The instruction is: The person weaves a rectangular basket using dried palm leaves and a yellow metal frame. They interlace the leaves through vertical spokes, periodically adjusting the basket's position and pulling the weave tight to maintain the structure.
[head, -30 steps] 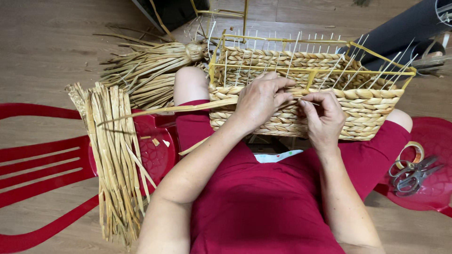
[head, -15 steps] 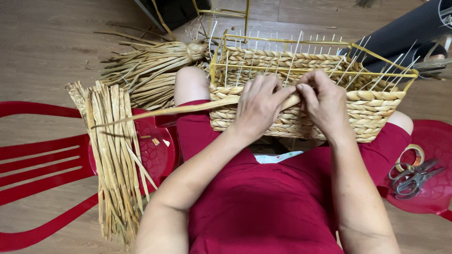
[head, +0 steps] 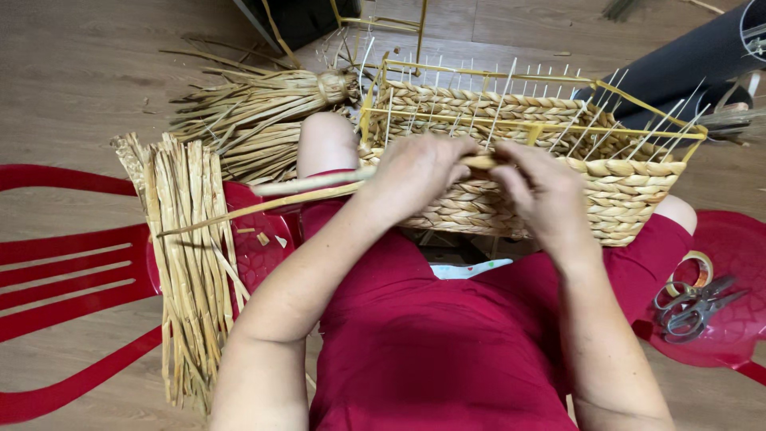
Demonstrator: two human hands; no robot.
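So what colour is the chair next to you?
Red; the chair shows clearly in the head view.

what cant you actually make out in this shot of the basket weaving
Head view only:
- Where the strand enters the basket: hidden under the left hand and right hand.
- The basket's bottom: resting on the lap, out of sight.
- The dark roll: cut off by the top right edge.
- The scissors blade tips: too small to tell.

We're in a home craft spot, prob. a living room w/ wood plank floor [head: 96, 72]: red plastic chair [head: 72, 263], dried straw bundles [head: 191, 255], half-woven basket [head: 622, 183], scissors [head: 694, 307] nearby.
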